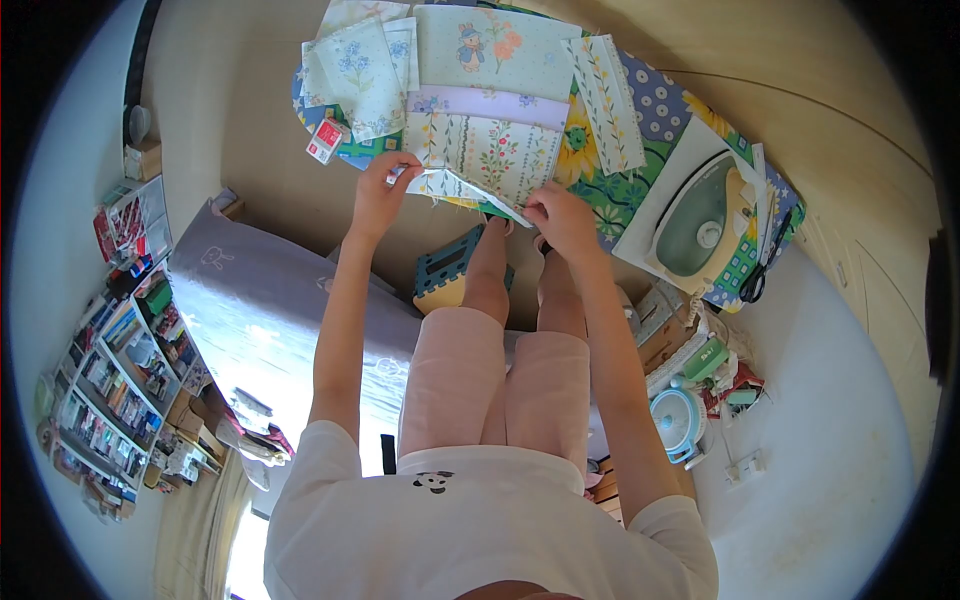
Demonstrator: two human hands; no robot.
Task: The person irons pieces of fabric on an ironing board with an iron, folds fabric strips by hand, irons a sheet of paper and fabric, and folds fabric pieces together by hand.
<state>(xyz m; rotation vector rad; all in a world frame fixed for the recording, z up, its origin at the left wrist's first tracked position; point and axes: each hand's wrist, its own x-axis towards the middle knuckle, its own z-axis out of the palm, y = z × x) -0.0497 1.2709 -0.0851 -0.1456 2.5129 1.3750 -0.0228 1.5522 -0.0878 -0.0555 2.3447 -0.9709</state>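
Fabric (487, 150) with floral stripes lies at the near edge of the patterned board (655, 95), its nearest edge raised and pinched at both ends — left hand (383, 188) with fingertips together on the left corner, right hand (562, 217) clamped on the right corner. The raised edge's long axis runs from hand to hand, slanting closer to the body at the right; both hands are equally near. The rest spreads away from the grips, toward a lilac band (490, 103) — whether joined, I cannot tell.

Fabric panel (490, 160): middle of the ironing board (612, 205)
Small box (326, 141): left of the panel
Iron (685, 245): right of the panel
Scissors (766, 262): right of the iron
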